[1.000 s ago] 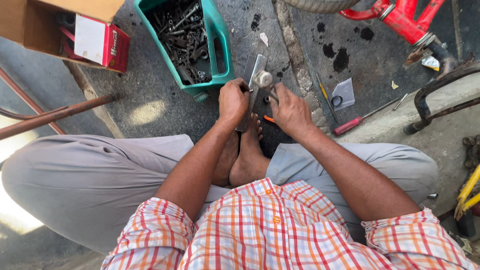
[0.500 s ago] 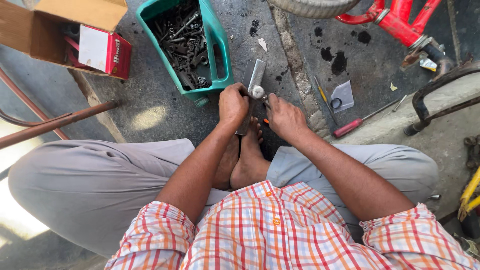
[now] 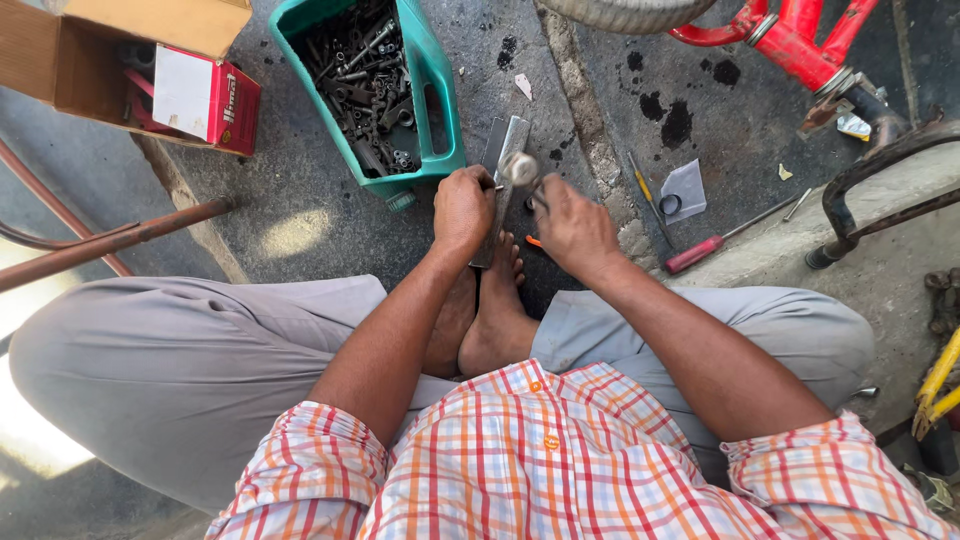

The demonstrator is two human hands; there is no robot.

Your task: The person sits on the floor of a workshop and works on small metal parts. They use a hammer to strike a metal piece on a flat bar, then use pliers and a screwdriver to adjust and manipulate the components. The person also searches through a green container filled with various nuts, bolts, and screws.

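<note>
While the person sits cross-legged on stained concrete, both hands meet at the centre of the view over the bare feet (image 3: pixel 490 320). Left hand (image 3: pixel 462 208): fingers curled shut around the lower part of a flat grey metal bar (image 3: pixel 503 170), which slants up toward 12 o'clock. Right hand (image 3: pixel 572 225): fingers closed on a slim tool whose shape is hidden, just at 3 o'clock of the bar; a round, dull silver metal part (image 3: pixel 520 167) sits at the bar's upper end between the two hands. Wrists are bent down, forearms converging from the checked orange shirt sleeves. At 11 o'clock of the hands stands a cut-open teal plastic jug (image 3: pixel 437 90) filled with greasy bolts and nuts. At 3 o'clock lies a red-handled screwdriver (image 3: pixel 697 252); beyond it, at 1 o'clock, a glossy red tubular frame (image 3: pixel 790 40).
</note>
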